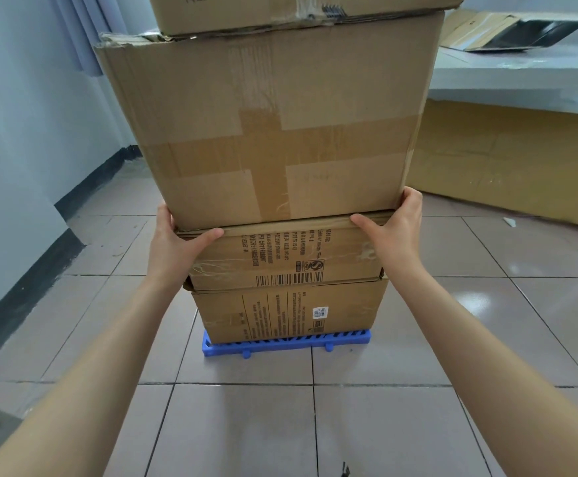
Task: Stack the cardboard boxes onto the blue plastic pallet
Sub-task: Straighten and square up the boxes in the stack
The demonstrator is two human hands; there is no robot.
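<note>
A small blue plastic pallet (pixel 280 344) lies on the tiled floor straight ahead. A tall stack of cardboard boxes stands on it: a printed bottom box (pixel 291 313), a flatter printed box (pixel 280 256) above it, a big taped box (pixel 267 125) on that, and a top box (pixel 280 8) cut off by the frame. My left hand (pixel 174 239) grips the left bottom corner of the big taped box, thumb lying along the seam beneath it. My right hand (pixel 394 228) holds its right bottom corner the same way.
A grey wall with a dark skirting (pixel 39 242) runs along the left. Flattened cardboard (pixel 508 160) leans under a white ledge (pixel 521 77) at the right, with more opened cardboard (pixel 508 29) on top. A paper scrap (pixel 509 222) lies on the tiles.
</note>
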